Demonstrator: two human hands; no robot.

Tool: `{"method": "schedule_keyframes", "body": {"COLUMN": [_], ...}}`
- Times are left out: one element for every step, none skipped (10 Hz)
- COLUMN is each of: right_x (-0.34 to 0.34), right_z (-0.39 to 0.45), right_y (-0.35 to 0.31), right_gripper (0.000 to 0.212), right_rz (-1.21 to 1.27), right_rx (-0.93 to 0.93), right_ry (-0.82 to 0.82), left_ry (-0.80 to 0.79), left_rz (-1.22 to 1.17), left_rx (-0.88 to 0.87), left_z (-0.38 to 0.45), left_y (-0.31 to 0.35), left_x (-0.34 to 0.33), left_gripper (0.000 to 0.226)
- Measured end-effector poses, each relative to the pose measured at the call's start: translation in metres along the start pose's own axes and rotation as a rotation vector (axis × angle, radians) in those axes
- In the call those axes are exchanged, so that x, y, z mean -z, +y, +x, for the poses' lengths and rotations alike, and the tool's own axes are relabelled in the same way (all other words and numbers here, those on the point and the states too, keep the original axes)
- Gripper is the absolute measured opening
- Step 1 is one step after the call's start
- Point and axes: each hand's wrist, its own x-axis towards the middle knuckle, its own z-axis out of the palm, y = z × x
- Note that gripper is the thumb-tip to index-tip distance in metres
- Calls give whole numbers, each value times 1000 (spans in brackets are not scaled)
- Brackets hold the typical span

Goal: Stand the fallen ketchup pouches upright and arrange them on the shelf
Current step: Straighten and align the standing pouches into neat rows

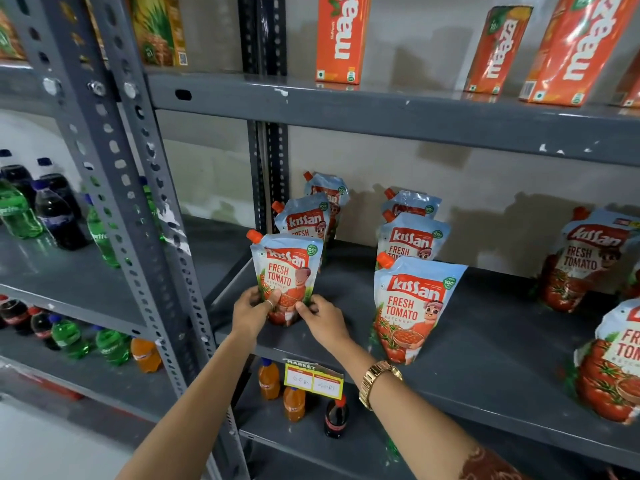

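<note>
While both hands' fingers [273, 301] grip it, the front-left ketchup pouch [285, 271] stands upright.

Both bare forearms reach up and away from the near bottom edge toward the far left, running roughly parallel and well apart at the elbows, converging at the hands. The left hand [250, 310] is held with its back toward the camera, fingers curled around the left lower edge of a ketchup pouch [286, 276], thumb pressed on its front; a ring sits on one finger. The right hand [323, 319] mirrors it on the pouch's right lower edge, fingers bent, thumb on the front. A gold wristwatch [375, 382] wraps the right wrist, and a patterned sleeve shows at the right upper arm.
</note>
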Motion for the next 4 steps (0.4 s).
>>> {"method": "schedule_keyframes", "body": {"right_x": [-8,-8,-2,4], "right_z": [2,3,0,1], "right_y": [1,1,-1,-3], "right_gripper": [34,35,39,41], "right_rz": [4,13,31,46], "right_rx": [21,20,-16,-26], "right_ry": [36,33,-23,-49], "left_ry": [-19,-24,-30,-25], "left_rz": [-12,-33,-63,-87], "left_rx": [7,16,33,47], "left_z": [4,5,-1,-3], "left_y": [-1,-2,-1,0], "left_x": [5,6,9,13], "left_gripper": [45,46,49,50]}}
